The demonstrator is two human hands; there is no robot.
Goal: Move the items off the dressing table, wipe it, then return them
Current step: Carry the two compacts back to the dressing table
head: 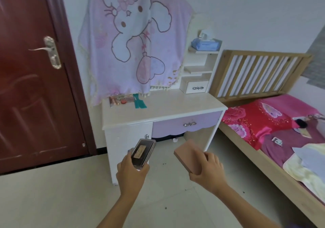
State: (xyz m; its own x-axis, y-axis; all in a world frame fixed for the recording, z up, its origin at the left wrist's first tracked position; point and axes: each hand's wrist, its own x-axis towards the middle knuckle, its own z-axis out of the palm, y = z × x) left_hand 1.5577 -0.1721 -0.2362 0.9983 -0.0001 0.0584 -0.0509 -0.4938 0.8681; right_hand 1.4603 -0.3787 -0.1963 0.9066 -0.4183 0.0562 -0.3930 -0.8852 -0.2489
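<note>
The white dressing table (pixel 175 108) with a lilac drawer stands ahead against the wall. At the back left of its top lie a teal comb (pixel 139 102) and several small cosmetics (pixel 119 100). My left hand (pixel 131 173) grips a dark rectangular case with a clear lid (pixel 143 153), held in the air in front of the table. My right hand (pixel 208 168) grips a flat pink box (pixel 189 154), also in front of the table and below its top.
A pink cartoon cloth (pixel 133 39) hangs over the mirror. Small shelves at the table's right hold a blue tissue pack (pixel 205 43). A red door (pixel 31 76) is on the left. A wooden bed (pixel 274 132) with small items stands right.
</note>
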